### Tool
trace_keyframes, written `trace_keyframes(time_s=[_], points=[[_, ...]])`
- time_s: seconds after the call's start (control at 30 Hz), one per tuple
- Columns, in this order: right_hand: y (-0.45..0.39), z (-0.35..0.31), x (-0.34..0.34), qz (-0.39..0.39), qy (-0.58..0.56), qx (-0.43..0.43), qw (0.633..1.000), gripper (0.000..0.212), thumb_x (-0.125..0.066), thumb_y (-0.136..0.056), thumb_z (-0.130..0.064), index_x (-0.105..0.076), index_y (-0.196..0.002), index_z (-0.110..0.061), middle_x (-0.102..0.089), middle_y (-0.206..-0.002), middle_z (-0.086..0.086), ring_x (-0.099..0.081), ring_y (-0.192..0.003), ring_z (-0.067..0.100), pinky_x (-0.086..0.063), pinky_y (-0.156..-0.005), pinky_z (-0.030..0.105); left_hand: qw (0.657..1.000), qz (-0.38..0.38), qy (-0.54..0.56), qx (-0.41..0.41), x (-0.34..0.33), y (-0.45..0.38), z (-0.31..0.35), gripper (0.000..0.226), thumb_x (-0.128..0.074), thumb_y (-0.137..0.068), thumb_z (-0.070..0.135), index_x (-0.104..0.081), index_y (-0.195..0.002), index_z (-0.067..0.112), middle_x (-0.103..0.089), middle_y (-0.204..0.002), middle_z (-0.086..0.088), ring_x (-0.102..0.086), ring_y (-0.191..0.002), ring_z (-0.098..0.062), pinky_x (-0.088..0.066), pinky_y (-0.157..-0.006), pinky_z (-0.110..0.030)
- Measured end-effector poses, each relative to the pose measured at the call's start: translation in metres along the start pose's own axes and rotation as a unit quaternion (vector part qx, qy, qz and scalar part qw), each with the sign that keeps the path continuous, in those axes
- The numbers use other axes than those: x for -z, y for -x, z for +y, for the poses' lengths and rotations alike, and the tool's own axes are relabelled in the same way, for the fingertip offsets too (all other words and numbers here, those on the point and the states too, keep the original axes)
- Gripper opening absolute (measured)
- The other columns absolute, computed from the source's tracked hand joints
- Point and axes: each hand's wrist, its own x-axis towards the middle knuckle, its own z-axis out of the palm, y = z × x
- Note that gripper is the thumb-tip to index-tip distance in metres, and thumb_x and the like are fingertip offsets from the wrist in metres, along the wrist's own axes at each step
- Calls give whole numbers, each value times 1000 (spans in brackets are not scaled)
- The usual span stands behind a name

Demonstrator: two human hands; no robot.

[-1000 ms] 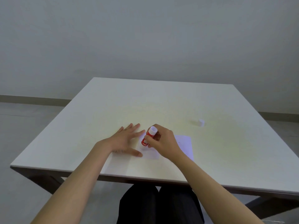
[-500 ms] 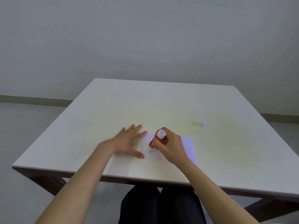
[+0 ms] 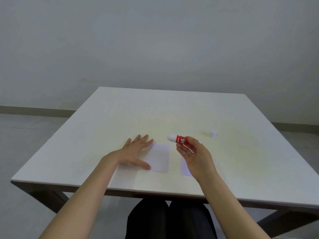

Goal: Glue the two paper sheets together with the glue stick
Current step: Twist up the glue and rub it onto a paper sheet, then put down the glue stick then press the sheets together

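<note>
Plain grey wall behind; a white square table [image 3: 172, 109] fills the view, person seated at its near edge. Two small white paper sheets lie near that edge: the left sheet [image 3: 158, 157] fully visible, the right sheet [image 3: 185, 167] partly hidden by the right hand [image 3: 196, 156].

Change from half a second ago: the glue stick [image 3: 179, 139] is no longer tip-down on the left sheet. It is now lifted clear of the paper, lying roughly horizontal, pinched between the right thumb and fingers at the red barrel, the white end pointing left. The left hand [image 3: 134, 152] stays flat, fingers spread, pressing the table just beside the left sheet's edge. The white cap [image 3: 212, 133] sits well apart, toward the far right.

Judgement: the spreading stroke looks finished. No glue film can be made out on the white paper. Next likely step: put the stick down or cap it, then lay the right sheet over the left one before the adhesive dries. Risk: misaligned edges.
</note>
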Motion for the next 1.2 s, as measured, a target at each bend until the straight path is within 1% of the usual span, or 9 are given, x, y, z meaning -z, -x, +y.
trace_keyframes(time_s=[0.13,0.3,0.37,0.47,0.6,0.73,0.97,1.1,1.2], points=[[13,-7,-9,9,-163,-98,982,8,-57,-88,-3,-60,-94,2,-73,-77,19,-74,-71,28,-62,-67,34,983,56,174,-4,10,8,11,92,-69,-79,47,-10,-149,38,1,-160,15,5,-146,-4,3,-119,-36],[21,-2,-32,-38,-191,-139,971,17,-58,-90,-8,-63,-102,3,-75,-87,14,-74,-81,22,-61,-72,30,859,281,426,-37,14,14,75,27,-72,-77,44,-70,-104,40,-68,-115,19,-58,-111,5,-40,-90,-11],[22,2,-44,-51,-153,-151,975,17,-57,-91,-14,-66,-102,-4,-72,-94,7,-68,-91,16,-53,-77,28,809,316,495,-32,11,15,98,11,-72,-74,45,-76,-80,37,-76,-88,16,-67,-89,3,-44,-71,-3],[21,8,-54,-69,-104,-141,982,21,-56,-92,-18,-63,-111,-12,-67,-105,2,-63,-99,13,-44,-83,26,757,347,552,-38,9,17,108,15,-75,-71,38,-77,-77,25,-77,-77,4,-68,-72,-3,-45,-61,-6],[20,13,-50,-60,20,-94,994,35,-59,-91,-22,-56,-124,-12,-70,-109,2,-65,-92,18,-49,-80,29,747,380,545,-22,22,18,99,4,-76,-72,32,-77,-75,30,-75,-74,13,-67,-71,-2,-51,-70,-19],[25,11,-30,-20,68,-116,991,21,-59,-91,-21,-61,-110,-13,-70,-100,7,-67,-81,23,-51,-72,32,732,446,515,21,60,9,76,17,-75,-75,26,-73,-66,40,-72,-65,23,-67,-76,-9,-57,-81,-34],[36,9,-17,-79,194,-60,976,16,-60,-89,-9,-71,-100,-14,-71,-81,2,-63,-66,16,-48,-64,25,802,464,356,119,71,-17,36,14,-68,-79,22,-69,-65,21,-66,-55,13,-57,-64,-22,-42,-64,-29],[36,17,-18,-102,455,55,883,16,-65,-86,-14,-72,-89,-27,-68,-83,-6,-59,-73,10,-43,-67,11,802,474,336,137,47,-22,27,6,-67,-79,17,-72,-79,15,-67,-60,0,-58,-50,2,-38,-56,-25],[31,28,-16,-122,664,165,719,21,-63,-88,-25,-69,-108,-27,-66,-104,-10,-53,-94,11,-38,-77,14,799,476,340,138,39,-26,22,7,-65,-80,15,-71,-83,15,-68,-65,0,-56,-48,13,-40,-55,-12]])
